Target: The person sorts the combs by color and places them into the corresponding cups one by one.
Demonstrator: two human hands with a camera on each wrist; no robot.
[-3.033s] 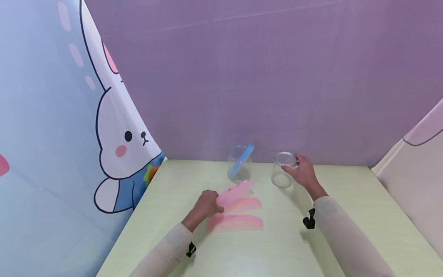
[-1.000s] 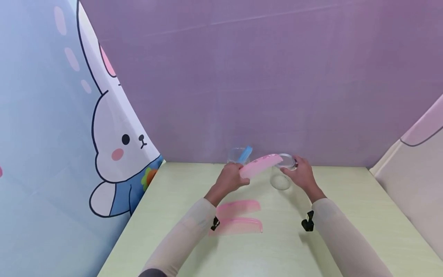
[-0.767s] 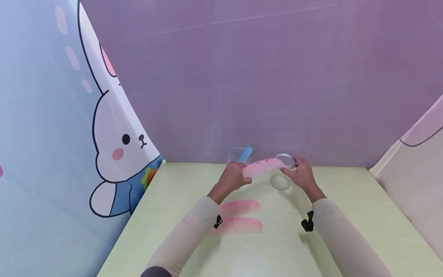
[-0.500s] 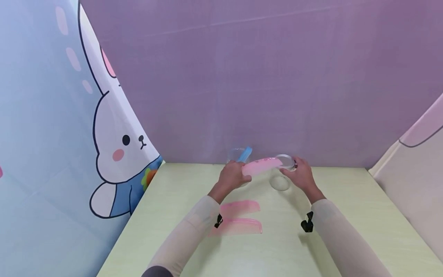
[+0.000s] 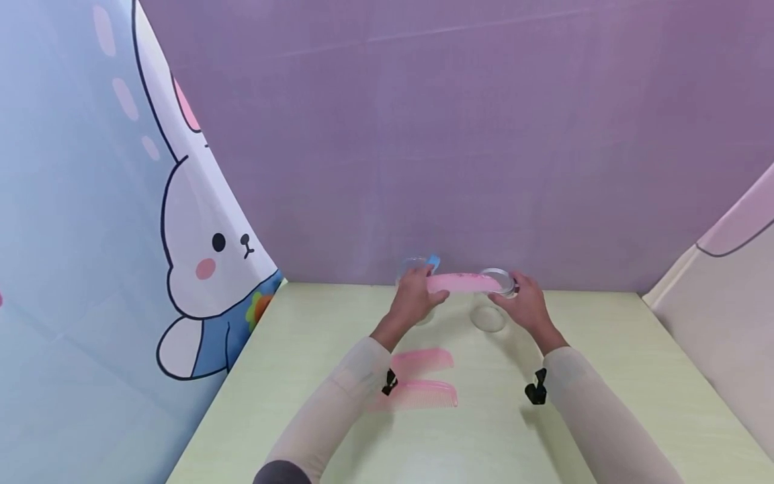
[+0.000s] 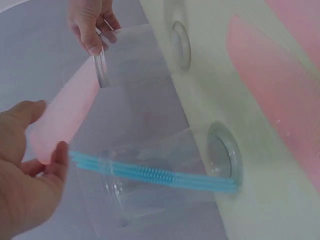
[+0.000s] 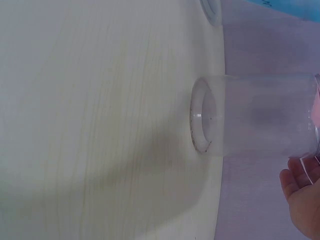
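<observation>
My left hand pinches one end of a pink comb and holds it level above the table. The comb's far tip is at the rim of an empty clear jar. My right hand grips that jar at its rim. The left wrist view shows the pink comb reaching toward the jar's rim under my right hand's fingers. The right wrist view shows the clear jar standing on the table.
A second clear jar with a blue comb in it stands at the back, just behind my left hand. Two more pink combs lie on the pale green table. Purple and cartoon-print walls close it in.
My left hand lifted one pink comb off the pile and carried it up to the jar's mouth. In the last second the comb levelled out. My right hand stayed on the jar.
</observation>
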